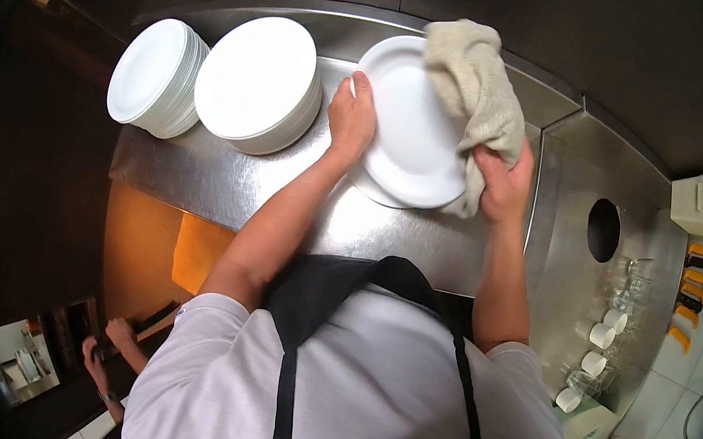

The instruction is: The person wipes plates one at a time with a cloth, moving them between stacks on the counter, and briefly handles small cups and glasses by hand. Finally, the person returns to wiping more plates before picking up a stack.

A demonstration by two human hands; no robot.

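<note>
A white oval plate (413,131) is held up in front of me, tilted over the steel counter (418,240). My left hand (353,118) grips its left edge, thumb on the upper face. My right hand (505,183) clutches a beige cloth (480,82), which drapes over the plate's right rim and hangs below the hand. Beneath the plate, a sliver of another white plate (378,190) shows; most of it is hidden. To the left stand a tall stack of white plates (256,79) and, beside it, a second stack (149,75).
On the right, cups (602,336) and clear glasses (622,301) line the steel surface near a round dark hole (603,231). Yellow-and-black holders (694,289) and a beige box (698,204) are on the wall. Another person's hands (119,340) appear at lower left.
</note>
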